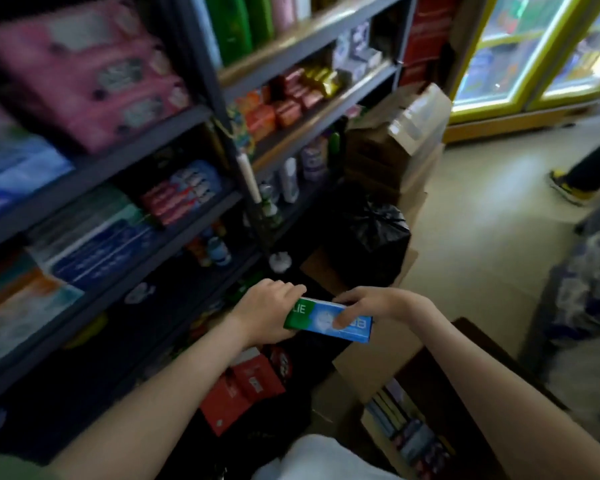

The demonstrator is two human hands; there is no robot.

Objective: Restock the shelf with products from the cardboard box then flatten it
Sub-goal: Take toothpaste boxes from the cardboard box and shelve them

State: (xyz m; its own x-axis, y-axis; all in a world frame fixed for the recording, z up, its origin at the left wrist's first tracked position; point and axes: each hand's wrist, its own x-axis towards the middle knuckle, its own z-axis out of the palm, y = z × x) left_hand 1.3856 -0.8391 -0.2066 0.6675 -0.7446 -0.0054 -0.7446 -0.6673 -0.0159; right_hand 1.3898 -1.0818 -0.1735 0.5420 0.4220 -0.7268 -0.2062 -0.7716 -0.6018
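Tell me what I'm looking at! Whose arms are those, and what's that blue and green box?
There is no machine here. A person wears a small camera on their head, so you see just what they see when they look down: their own two arms reaching out.

The left hand grips one end of a long blue and green carton. The right hand pinches the other end, with its fingers on top and the thumb on the front.

On the left stands a dark shelf full of shop goods. Low on the right is an open cardboard box with more packs inside. Red packs lie below the hands, and a black bag sits on the floor further back.

The picture is blurry, so I cannot tell what the carton holds.
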